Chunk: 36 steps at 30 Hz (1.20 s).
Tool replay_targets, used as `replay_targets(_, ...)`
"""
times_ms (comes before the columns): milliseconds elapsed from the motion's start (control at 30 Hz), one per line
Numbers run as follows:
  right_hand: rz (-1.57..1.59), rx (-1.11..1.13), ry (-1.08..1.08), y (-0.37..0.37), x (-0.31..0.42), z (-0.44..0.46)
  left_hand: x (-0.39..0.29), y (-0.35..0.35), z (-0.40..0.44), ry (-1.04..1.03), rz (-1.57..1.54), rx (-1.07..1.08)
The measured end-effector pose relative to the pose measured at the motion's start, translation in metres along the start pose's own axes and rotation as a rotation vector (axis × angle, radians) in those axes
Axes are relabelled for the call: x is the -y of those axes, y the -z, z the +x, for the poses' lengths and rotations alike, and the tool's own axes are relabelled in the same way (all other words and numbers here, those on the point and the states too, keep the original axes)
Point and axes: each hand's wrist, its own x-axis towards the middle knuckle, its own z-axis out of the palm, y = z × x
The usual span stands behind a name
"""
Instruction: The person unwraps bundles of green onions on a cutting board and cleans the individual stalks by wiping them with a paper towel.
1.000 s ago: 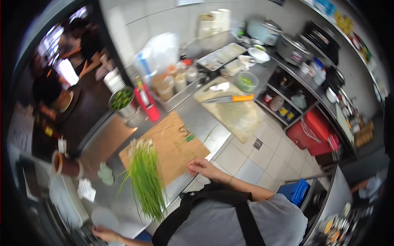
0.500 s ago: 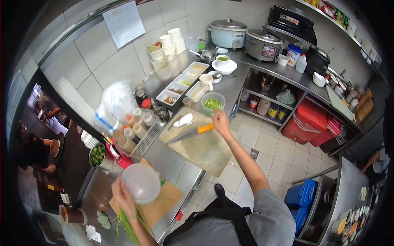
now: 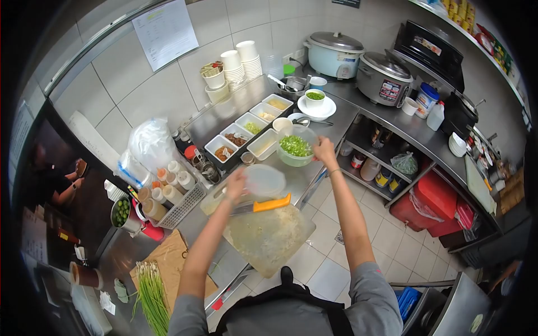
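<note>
My left hand (image 3: 236, 183), a little blurred, is closed on the edge of a round translucent plastic lid (image 3: 265, 180), held above the cutting board. My right hand (image 3: 323, 150) grips the rim of a clear plastic tub (image 3: 284, 155) of chopped green onions (image 3: 295, 145), at the right of the lid. Below both lies a knife (image 3: 272, 203) with a yellow handle on the worn cutting board (image 3: 269, 235); the lid and my left arm hide part of its blade.
A row of white trays (image 3: 252, 124) with toppings stands behind the board. Squeeze bottles (image 3: 172, 193) fill a basket on the left. Whole green onions (image 3: 151, 294) lie beside brown paper (image 3: 171, 252). Rice cookers (image 3: 335, 56) stand at the back, near a bowl on a plate (image 3: 318, 109).
My left hand has carried the lid up and right, from over the brown paper to the board. My right hand has moved from beside the knife handle to the tub and taken its rim.
</note>
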Motion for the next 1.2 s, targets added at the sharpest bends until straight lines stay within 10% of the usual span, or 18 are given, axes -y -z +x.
replay_targets(233, 0.025, 0.037, 0.064, -0.008, -0.027, 0.008, 0.055, -0.094, 0.087, 0.211, -0.144, -0.091)
replay_targets(367, 0.024, 0.092, 0.018, -0.04, -0.043, -0.005, 0.066, -0.085, 0.082, -0.129, 0.386, -0.278)
replay_targets(567, -0.372, 0.178, 0.015, -0.083, -0.084, -0.006, 0.036, -0.034, -0.071, -0.275, -0.37, 0.122)
replay_targets(767, -0.289, -0.206, 0.453, -0.102, -0.044, -0.093, 0.102, 0.064, -0.246, -0.122, -0.016, -0.379)
replay_targets(1000, 0.335, 0.898, 0.339, -0.23, 0.039, -0.295, 0.16, 0.179, -0.383, -0.138, 1.243, -0.781)
replay_targets(1200, 0.172, 0.89, 0.323, -0.339, 0.052, -0.368, 0.176, 0.212, -0.408, -0.133, 1.206, -0.508)
